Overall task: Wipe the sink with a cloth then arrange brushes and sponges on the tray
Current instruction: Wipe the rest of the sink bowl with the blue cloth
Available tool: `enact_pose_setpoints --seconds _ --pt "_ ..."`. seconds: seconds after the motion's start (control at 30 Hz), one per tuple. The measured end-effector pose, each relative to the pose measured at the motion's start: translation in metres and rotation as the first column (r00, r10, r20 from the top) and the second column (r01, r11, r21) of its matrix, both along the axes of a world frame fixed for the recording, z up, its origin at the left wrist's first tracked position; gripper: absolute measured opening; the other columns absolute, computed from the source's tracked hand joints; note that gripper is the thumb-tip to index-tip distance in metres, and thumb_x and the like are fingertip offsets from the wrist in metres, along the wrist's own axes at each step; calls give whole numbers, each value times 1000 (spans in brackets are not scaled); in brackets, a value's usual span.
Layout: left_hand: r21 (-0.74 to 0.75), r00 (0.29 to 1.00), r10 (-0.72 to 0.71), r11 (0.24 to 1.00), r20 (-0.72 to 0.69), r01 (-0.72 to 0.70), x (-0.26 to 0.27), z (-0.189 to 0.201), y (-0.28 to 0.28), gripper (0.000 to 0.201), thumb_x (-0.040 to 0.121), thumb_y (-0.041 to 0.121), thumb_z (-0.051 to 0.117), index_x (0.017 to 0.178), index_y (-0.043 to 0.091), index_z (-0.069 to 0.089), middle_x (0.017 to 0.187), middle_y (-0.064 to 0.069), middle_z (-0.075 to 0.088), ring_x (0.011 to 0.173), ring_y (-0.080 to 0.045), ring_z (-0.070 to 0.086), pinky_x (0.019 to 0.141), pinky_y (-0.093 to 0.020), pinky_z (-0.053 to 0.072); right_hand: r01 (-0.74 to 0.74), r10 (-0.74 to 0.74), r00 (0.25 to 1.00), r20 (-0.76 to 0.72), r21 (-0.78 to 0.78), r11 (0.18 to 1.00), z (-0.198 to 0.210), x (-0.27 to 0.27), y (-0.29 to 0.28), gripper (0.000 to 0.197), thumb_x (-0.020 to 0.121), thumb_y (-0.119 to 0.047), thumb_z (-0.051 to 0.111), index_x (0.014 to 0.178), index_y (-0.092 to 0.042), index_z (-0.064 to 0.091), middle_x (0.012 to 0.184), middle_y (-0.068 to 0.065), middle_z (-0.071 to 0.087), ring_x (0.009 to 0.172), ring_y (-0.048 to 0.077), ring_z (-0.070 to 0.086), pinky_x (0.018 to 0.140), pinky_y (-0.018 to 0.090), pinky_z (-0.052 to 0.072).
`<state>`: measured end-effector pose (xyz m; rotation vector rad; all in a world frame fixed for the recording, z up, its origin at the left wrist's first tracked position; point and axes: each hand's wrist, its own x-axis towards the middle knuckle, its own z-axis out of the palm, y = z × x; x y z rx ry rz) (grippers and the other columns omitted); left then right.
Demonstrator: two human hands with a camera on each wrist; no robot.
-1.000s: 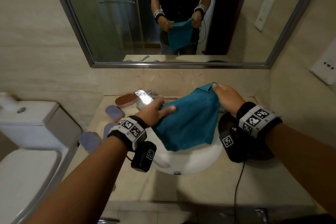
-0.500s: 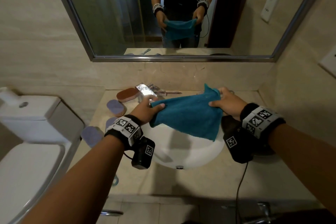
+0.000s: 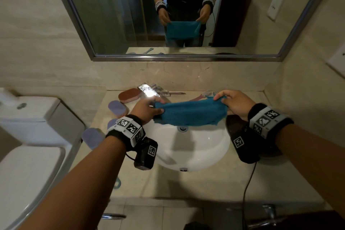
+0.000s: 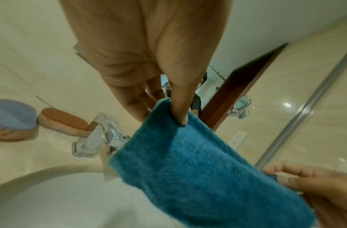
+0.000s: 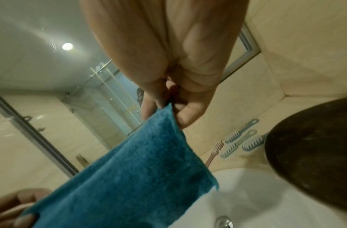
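Observation:
A teal cloth (image 3: 190, 113) hangs stretched between both hands above the white sink (image 3: 197, 151). My left hand (image 3: 149, 108) pinches its left corner, thumb on the cloth (image 4: 198, 162) in the left wrist view. My right hand (image 3: 229, 101) pinches the right corner, seen close on the cloth (image 5: 139, 177) in the right wrist view. A brown sponge (image 3: 129, 95) and purple sponges (image 3: 116, 107) lie left of the faucet (image 3: 147, 90). Several pale blue brushes (image 5: 241, 138) and a pink toothbrush (image 5: 215, 152) lie behind the sink. A dark round tray (image 5: 313, 154) sits at the right.
A white toilet with its cistern (image 3: 35, 117) stands left of the counter (image 3: 205, 183). A mirror (image 3: 177, 11) spans the back wall. A black cable (image 3: 246, 188) hangs from my right wrist over the counter edge. A wall socket (image 3: 336, 61) is on the right.
Both hands have moved apart and lowered, pulling the cloth from a hanging bunch into a flat horizontal band over the sink.

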<state>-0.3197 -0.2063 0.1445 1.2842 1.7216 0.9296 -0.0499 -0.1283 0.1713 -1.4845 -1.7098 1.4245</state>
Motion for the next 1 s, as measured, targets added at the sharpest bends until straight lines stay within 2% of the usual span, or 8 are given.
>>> enact_pose_setpoints --seconds 0.23,0.3,0.43,0.53,0.6,0.73,0.87,1.0 --pt "13 999 4 1000 -40 -3 1 7 2 16 86 2 63 101 9 67 97 -10 62 95 -27 60 88 -41 54 -123 123 992 -19 -29 992 1 -1 5 15 89 -8 59 94 -20 65 112 13 64 103 27 61 95 39 49" --pt "-27 996 30 999 -81 -32 -4 4 4 17 80 5 71 97 3 68 98 -14 66 96 -31 65 91 -45 54 -190 189 976 108 -5 982 0 3 9 33 79 1 68 105 -19 66 116 9 64 108 27 61 99 38 48" --pt "-102 981 10 994 -195 -30 -8 3 5 17 78 12 74 86 -1 66 90 -16 65 88 -28 66 86 -45 56 -193 99 910 402 201 960 3 6 7 29 83 -8 67 111 -17 68 101 -1 63 90 14 58 79 23 43" --pt "-45 954 6 999 -301 -21 -6 5 5 21 85 19 68 68 11 57 78 -11 58 70 -20 56 70 -39 53 -210 85 883 462 227 951 3 6 6 8 88 -16 62 85 -20 68 72 -7 58 66 4 50 57 16 35" --pt "-13 946 -23 1000 -323 19 -4 4 3 26 88 19 63 65 18 51 77 -5 55 68 -15 51 63 -27 44 -205 83 883 462 222 953 1 6 7 18 89 -19 62 71 -20 63 66 -7 57 65 9 52 53 14 36" --pt "-52 959 -30 999 -282 16 1 0 -1 28 94 27 53 67 23 45 71 2 48 77 -20 50 66 -29 41 -142 55 927 371 213 967 -5 6 7 16 90 -21 58 89 -12 70 91 9 70 89 24 63 82 32 48" --pt "-71 991 1 997 -136 -11 18 -2 -4 20 95 28 51 92 8 54 93 -16 60 89 -32 62 75 -44 57 -59 -16 934 357 199 978 -13 -4 -1 24 95 -25 48 103 -9 65 92 6 62 88 21 57 78 28 41" --pt "-119 998 46 992 37 -42 38 -5 -4 17 97 25 50 100 9 54 94 -16 62 81 -32 66 73 -44 59 -36 -35 941 336 204 978 -23 -17 -8 18 93 -27 51 87 -13 61 95 11 66 94 28 61 80 31 45"
